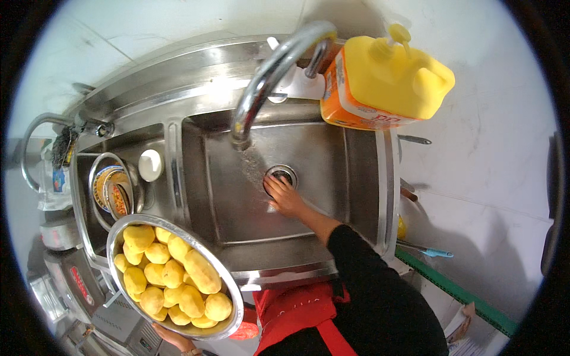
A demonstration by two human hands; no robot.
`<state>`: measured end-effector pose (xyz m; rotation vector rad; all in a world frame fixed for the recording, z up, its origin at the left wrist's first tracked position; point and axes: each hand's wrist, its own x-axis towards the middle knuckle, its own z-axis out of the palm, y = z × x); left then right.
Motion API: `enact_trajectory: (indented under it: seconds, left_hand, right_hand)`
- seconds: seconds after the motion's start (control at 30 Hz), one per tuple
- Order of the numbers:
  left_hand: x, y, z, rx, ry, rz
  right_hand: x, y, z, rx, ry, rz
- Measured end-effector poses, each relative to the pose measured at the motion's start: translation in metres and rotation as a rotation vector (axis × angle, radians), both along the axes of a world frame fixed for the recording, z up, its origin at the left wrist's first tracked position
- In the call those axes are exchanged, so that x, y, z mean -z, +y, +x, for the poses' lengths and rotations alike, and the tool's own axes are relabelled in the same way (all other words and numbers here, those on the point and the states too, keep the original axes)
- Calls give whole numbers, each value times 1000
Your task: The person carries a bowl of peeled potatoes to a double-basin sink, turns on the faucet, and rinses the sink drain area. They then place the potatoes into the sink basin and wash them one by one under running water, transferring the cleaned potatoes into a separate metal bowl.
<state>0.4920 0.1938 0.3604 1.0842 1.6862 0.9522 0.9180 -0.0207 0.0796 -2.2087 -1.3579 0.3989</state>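
Observation:
A stainless steel bowl [236,307] heaped with peeled yellow potatoes [173,273] tilts at the sink's front left. My left hand [174,341] grips its underside near the outer rim, most of the fingers hidden beneath. Down in the larger basin of the stainless steel sink [311,147], my right hand [285,200] reaches over the round drain [290,171]. Its fingers are stretched out and touch the drain area; nothing shows in its grasp. From the chrome faucet [251,107], what looks like water runs down just left of the drain.
A yellow pump jug [396,84] stands at the back right corner. In the left basin are a metal pot with nested dishes [116,189] and a white bowl [151,165]. A second faucet [33,147] curves at far left. Handled utensils [434,252] stick out along the right side.

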Motion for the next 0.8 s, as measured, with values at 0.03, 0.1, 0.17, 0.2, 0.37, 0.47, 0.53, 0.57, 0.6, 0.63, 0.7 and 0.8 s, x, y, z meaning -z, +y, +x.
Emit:
enact_trajectory:
  seconds: [0.03,0.1,0.17,0.2,0.37,0.47,0.53,0.57,0.6,0.63,0.7,0.8]
  left_hand:
    - [-2,1,0,-4,-64,-34]
    - [-1,1,0,-12,-50,-3]
    - [0,1,-1,-52,104,93]
    - [0,2,-2,-69,-5,51]
    - [1,2,-7,-39,-22,3]
    - [1,4,-9,-19,0,25]
    - [1,3,-8,-45,-21,11]
    - [2,2,-8,-5,-27,31]
    - [3,0,-6,-53,-33,40]
    - [2,0,-5,-61,-64,64]
    - [1,-1,-3,-43,-21,71]
    - [1,-1,-1,-47,69,77]
  right_hand:
    - [-4,-10,-3,-30,-2,-75]
    - [-7,-18,7,31,-49,-137]
    - [-4,-2,33,229,-158,-104]
    - [0,15,50,221,-127,-44]
    - [10,133,71,237,57,96]
    - [14,175,50,-86,240,43]
    - [16,164,18,-150,77,112]
    - [16,155,2,-164,-24,208]
    - [14,140,-16,-263,9,190]
    - [12,121,-30,-356,46,179]
    - [8,74,-40,-454,102,75]
    - [0,17,-27,60,0,50]
